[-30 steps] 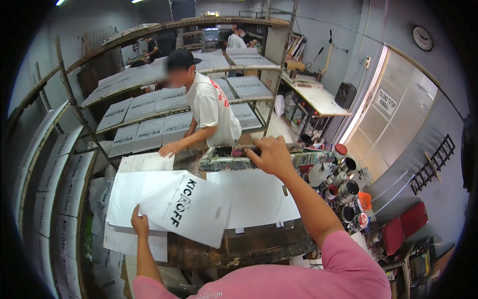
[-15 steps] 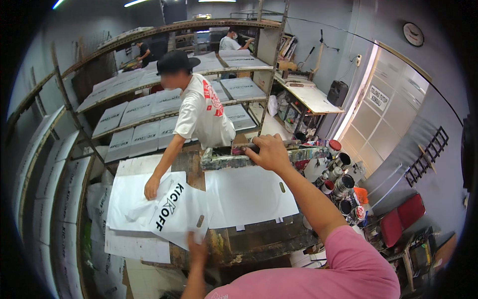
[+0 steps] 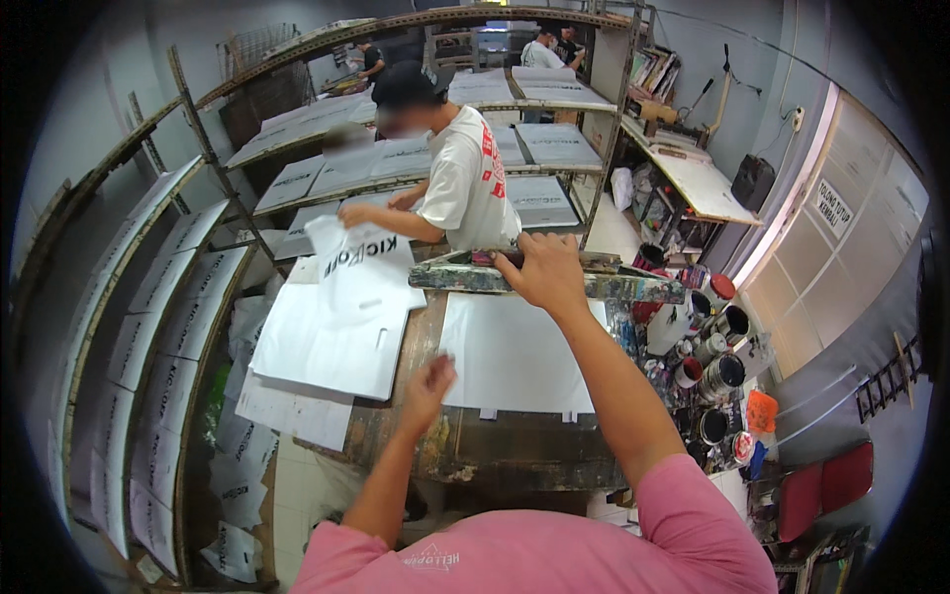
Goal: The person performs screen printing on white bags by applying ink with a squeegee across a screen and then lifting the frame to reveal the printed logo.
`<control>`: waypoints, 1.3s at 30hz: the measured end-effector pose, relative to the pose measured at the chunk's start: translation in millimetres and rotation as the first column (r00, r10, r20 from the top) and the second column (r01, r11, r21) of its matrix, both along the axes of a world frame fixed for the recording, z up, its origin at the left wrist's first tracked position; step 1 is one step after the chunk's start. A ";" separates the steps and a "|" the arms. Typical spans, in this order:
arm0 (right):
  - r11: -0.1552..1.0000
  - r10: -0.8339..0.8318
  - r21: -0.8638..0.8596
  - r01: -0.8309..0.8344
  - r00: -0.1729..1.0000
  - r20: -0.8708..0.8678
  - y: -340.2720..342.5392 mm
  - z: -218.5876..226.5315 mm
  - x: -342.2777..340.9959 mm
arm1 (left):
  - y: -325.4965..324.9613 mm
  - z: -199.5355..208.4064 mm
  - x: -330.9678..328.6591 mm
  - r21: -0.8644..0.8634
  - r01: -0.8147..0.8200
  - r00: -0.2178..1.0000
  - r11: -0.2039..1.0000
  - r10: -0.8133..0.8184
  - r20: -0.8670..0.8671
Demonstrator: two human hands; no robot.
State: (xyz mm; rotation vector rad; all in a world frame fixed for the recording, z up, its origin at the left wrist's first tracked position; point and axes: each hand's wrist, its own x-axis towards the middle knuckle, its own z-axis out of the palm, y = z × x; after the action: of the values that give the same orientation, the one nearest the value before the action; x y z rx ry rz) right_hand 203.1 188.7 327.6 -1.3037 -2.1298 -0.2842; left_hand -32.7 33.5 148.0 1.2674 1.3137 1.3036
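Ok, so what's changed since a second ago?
The left hand has let go of the printed white sheet and moved right, to near the blank sheet. The co-worker's hand now holds the printed one, lifted toward the far side of the white stack. Unchanged: the right hand grips the raised frame; the blank sheet lies on the table.

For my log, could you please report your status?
Right hand on screen-printing frame; left hand empty; blank white sheet on table; co-worker holding printed bag.
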 end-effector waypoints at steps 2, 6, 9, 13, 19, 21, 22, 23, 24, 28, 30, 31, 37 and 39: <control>0.999 -0.007 0.047 0.007 1.000 -0.002 -5.6 -8.1 1.8 | 26.3 54.4 6.2 0.052 0.025 0.933 0.998 -0.042 0.358; 0.999 0.011 0.043 -0.012 1.000 0.024 -36.8 -38.9 2.1 | 46.7 96.6 -3.9 -0.041 0.172 0.549 0.984 -0.061 0.834; 1.000 0.016 -0.011 -0.015 0.996 0.089 -60.3 -68.4 3.4 | 25.1 88.1 0.7 -0.202 0.137 0.604 0.970 0.079 0.793; 0.957 0.209 -0.245 -0.155 0.955 0.211 -72.7 -125.3 24.1 | 1.4 17.6 -11.3 -0.378 0.164 0.611 0.911 0.207 0.764; 0.779 0.404 -0.578 -0.244 0.900 0.164 -81.2 -186.5 42.1 | -39.2 -71.7 -5.9 -0.538 0.115 0.705 0.835 0.313 0.636; 0.670 0.371 -0.701 -0.243 0.928 0.034 -70.9 -209.4 48.6 | -41.2 -94.9 -9.7 -0.592 0.166 0.688 0.789 0.337 0.642; 0.703 0.351 -0.664 -0.255 0.936 0.013 -58.8 -215.9 49.0 | -43.8 -107.3 -12.0 -0.621 0.180 0.677 0.763 0.361 0.641; 0.736 0.328 -0.622 -0.265 0.945 -0.015 -40.4 -220.6 46.6 | -44.3 -115.6 -15.9 -0.648 0.216 0.656 0.730 0.383 0.650; 0.767 0.306 -0.580 -0.273 0.951 -0.043 -18.2 -225.4 43.7 | -45.1 -124.0 -15.2 -0.670 0.204 0.651 0.713 0.413 0.637; 0.869 0.303 -0.418 -0.265 0.953 0.026 107.5 -273.7 32.0 | -47.1 -152.8 -15.3 -0.732 0.209 0.616 0.648 0.494 0.613; 0.878 0.262 -0.436 -0.196 0.960 0.096 163.7 -292.4 26.8 | -43.3 -162.2 -10.4 -0.807 0.169 0.598 0.566 0.591 0.541; 0.890 0.253 -0.414 -0.192 0.963 0.097 184.9 -299.4 22.0 | -43.0 -162.6 -11.6 -0.806 0.199 0.551 0.557 0.617 0.562; 0.925 0.216 -0.353 -0.142 0.960 0.180 261.9 -330.8 11.5 | -23.2 -163.4 -26.6 -0.778 0.339 0.592 0.529 0.522 0.614; 0.920 0.225 -0.366 -0.140 0.954 0.200 270.0 -340.3 9.2 | -15.4 -149.8 -26.2 -0.802 0.333 0.608 0.496 0.537 0.584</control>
State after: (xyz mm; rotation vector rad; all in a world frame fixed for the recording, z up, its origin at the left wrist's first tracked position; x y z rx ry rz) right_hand 212.3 458.7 -12.7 -1.2978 -2.5790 0.0224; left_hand -58.9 18.1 -1.8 -0.2198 1.0813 0.8245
